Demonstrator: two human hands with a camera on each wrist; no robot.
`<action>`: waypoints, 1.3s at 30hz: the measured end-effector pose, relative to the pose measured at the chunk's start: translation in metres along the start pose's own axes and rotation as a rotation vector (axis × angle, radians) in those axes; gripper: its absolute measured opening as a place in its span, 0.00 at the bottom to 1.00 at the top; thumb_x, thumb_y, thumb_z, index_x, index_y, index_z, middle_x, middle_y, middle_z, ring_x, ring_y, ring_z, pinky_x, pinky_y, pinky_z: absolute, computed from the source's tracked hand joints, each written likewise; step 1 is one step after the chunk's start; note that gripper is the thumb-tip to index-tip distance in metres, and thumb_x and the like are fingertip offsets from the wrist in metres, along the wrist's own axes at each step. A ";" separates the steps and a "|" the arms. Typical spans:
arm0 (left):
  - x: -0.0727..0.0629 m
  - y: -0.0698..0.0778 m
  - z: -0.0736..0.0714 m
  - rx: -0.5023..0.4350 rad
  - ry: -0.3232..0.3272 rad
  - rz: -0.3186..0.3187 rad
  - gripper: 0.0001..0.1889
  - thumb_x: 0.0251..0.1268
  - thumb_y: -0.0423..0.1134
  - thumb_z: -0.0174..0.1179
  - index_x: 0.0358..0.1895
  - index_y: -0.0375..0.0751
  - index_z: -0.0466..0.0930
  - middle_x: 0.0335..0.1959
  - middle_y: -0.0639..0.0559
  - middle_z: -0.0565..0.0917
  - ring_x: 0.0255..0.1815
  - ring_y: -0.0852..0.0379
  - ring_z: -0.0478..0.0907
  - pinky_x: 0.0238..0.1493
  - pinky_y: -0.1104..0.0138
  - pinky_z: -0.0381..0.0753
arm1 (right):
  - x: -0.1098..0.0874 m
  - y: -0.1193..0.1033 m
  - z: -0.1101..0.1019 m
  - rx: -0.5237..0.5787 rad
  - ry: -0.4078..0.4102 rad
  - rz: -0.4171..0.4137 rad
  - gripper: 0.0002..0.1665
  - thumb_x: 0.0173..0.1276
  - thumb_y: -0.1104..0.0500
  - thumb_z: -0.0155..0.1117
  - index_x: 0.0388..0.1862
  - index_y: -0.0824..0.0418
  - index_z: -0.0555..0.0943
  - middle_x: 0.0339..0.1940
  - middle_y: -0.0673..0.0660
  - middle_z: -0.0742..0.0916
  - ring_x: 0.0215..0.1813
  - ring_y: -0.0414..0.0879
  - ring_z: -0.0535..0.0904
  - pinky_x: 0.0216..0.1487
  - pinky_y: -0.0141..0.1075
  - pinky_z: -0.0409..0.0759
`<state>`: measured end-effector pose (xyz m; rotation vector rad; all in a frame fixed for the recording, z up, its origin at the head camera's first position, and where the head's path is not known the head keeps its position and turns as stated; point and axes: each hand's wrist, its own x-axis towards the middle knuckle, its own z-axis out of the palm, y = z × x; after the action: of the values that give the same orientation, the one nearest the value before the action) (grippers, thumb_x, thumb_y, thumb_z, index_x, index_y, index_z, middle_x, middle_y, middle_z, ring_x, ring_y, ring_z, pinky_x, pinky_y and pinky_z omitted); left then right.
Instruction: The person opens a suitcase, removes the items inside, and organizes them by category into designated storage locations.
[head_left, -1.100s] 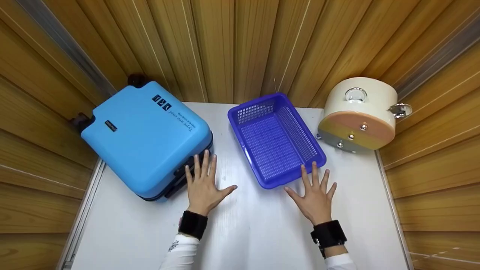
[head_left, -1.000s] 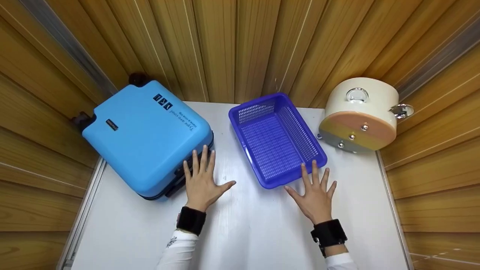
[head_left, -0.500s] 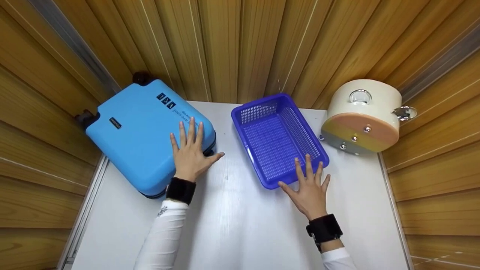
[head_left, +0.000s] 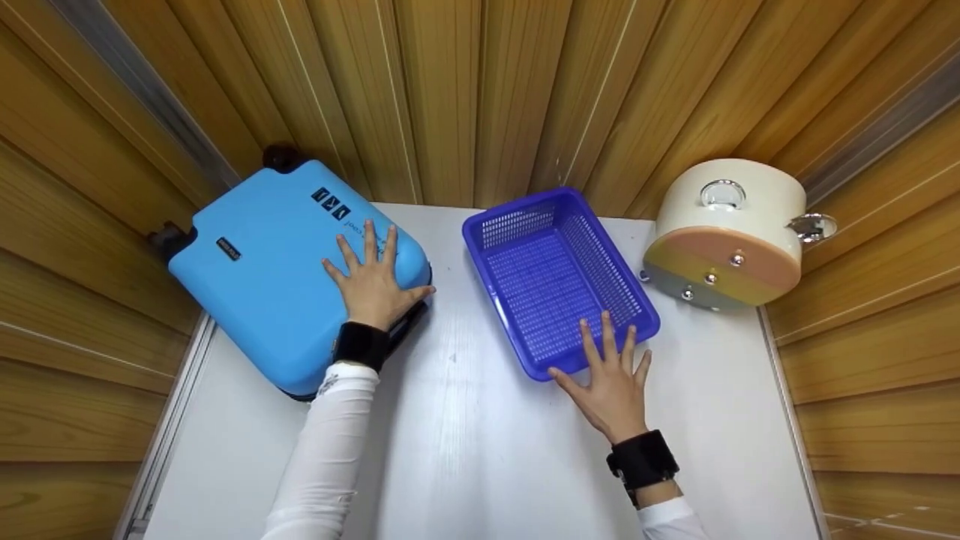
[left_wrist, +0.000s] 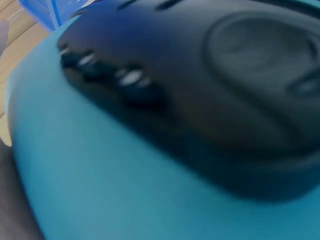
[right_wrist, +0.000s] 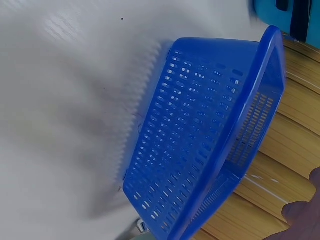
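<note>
Two bare hands: backs up, fingers long and fanned, each with a black wristband (head_left: 361, 343) and a white sleeve (head_left: 322, 457) behind it.
Left hand: (head_left: 375, 289) over the near right corner of the blue hard-shell suitcase (head_left: 292, 277), fingers pointing up across its printed face, thumb out past its edge; whether skin meets shell cannot be told.
Left grip: spread, thumb well away from the fingers.
Right hand: (head_left: 611, 390) at the near end of the purple plastic basket (head_left: 544, 296), fingertips overlapping its rim in the head view; the right wrist view shows fingers at the frame's edge, apart from the rim.
Right grip: spread as well.
Suitcase: on the left of the white tabletop (head_left: 480, 450), set at an angle, dark castors (head_left: 279, 156) toward the rear corner, black lettering on top.
Lock panel: black (left_wrist: 210, 90), filling much of the left wrist view, with three small wheels (left_wrist: 131, 77) in a row, all blurred.
Basket: upright between suitcase and chest, slatted walls, long sides slanting, far end close to the back wall (head_left: 517, 90) of wood-look panels.
Drawer chest: cream and half-round (head_left: 720, 234), at the far right, front banded in pink, yellow and grey, a silver knob (head_left: 710, 278) on each band.
</note>
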<state>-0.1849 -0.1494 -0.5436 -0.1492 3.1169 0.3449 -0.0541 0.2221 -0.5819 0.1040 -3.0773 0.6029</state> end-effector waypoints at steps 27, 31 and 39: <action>-0.045 0.005 0.013 0.091 0.051 0.179 0.55 0.54 0.71 0.70 0.84 0.61 0.55 0.87 0.48 0.45 0.83 0.25 0.40 0.73 0.25 0.46 | 0.014 -0.023 0.016 0.003 0.032 -0.073 0.59 0.64 0.25 0.63 0.85 0.51 0.58 0.87 0.60 0.53 0.83 0.75 0.40 0.74 0.77 0.38; -0.057 0.006 0.013 0.096 0.033 0.220 0.56 0.54 0.72 0.70 0.84 0.62 0.53 0.87 0.50 0.44 0.83 0.26 0.38 0.75 0.26 0.42 | 0.020 -0.035 0.020 0.055 0.049 -0.122 0.57 0.66 0.28 0.64 0.85 0.53 0.59 0.87 0.61 0.55 0.84 0.73 0.42 0.76 0.74 0.37; -0.087 0.007 0.016 0.102 0.087 0.338 0.55 0.50 0.73 0.72 0.83 0.62 0.59 0.86 0.50 0.50 0.83 0.27 0.44 0.74 0.27 0.47 | 0.030 -0.072 0.040 0.263 -0.014 -0.273 0.46 0.78 0.43 0.60 0.84 0.62 0.58 0.84 0.61 0.63 0.85 0.64 0.49 0.82 0.61 0.46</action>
<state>-0.0992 -0.1305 -0.5564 0.3768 3.2307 0.1815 -0.0791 0.1383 -0.5911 0.5199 -2.9016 0.9834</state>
